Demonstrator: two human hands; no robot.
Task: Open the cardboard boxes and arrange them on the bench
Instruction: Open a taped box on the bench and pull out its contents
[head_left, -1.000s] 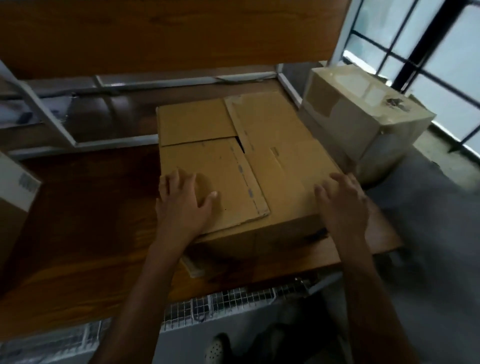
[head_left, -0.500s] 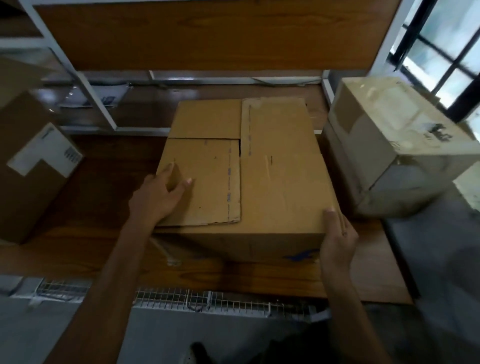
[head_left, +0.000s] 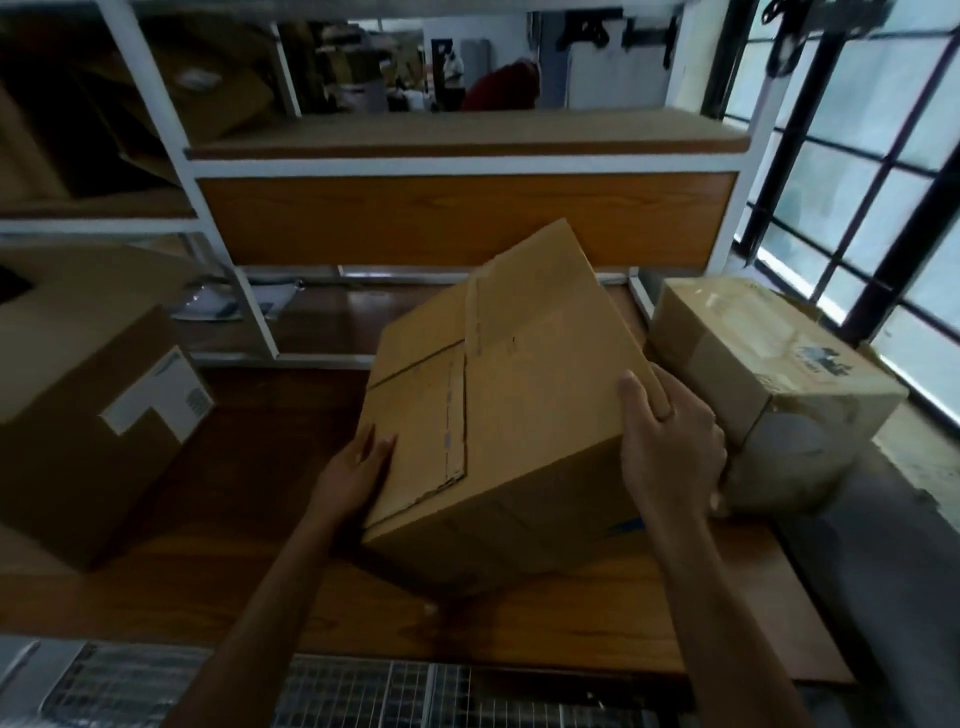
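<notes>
Tilting the centre box (head_left: 519, 405) mid-frame: far-right corner is up, near-left lower corner is down at the bench (head_left: 223, 587); can't tell if that corner touches the wood or hangs just above it.

Left hand (head_left: 353, 467) is at lower centre-left; fingers straight and flat against the box's left side wall, pressing rather than wrapping; likely it props the low side and acts as the pivot.

Right hand (head_left: 670, 447) is at centre-right; thumb on the top face, fingers curled over the right top edge; this is the real grip, and probably the hand steering the tilt.

Top flaps look closed, with a tape strip (head_left: 472, 322) along the seam; so my read is repositioning or turning, with opening not yet done.

Neighbours: labelled box (head_left: 78, 415) at left of frame, apart from the centre box; taped box (head_left: 779, 364) at right, just beside the right hand, so clearance is tight there.

Risk: a flat palm on one side means a one-sided hold; the box may slip off the left hand if tilted further.
</notes>
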